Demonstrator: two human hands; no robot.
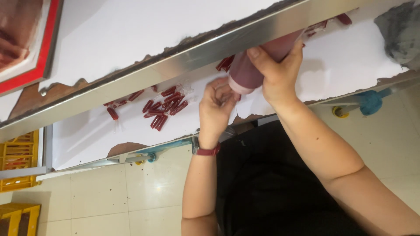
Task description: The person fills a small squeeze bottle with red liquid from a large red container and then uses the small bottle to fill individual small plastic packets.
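Reddish-filled bag (249, 70) in both hands

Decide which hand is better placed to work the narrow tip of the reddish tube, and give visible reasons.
Left, probably. The left hand already has its fingers pinched at the narrow end of the reddish tube, while the right hand is wrapped around the tube's body, holding it steady above the white table.

Head view, looking down at a white table (345, 65) crossed by a metal bar (175, 65). The right hand (278, 76) grips a dark red filled casing (258, 65) that runs under the bar; the left hand (216, 107), a red watch (205, 149) on its wrist, pinches the casing's lower end. Small red sausages (164, 109) lie scattered on the table, left of the hands. A yellow crate (17, 159) stands on the tiled floor (131, 201).
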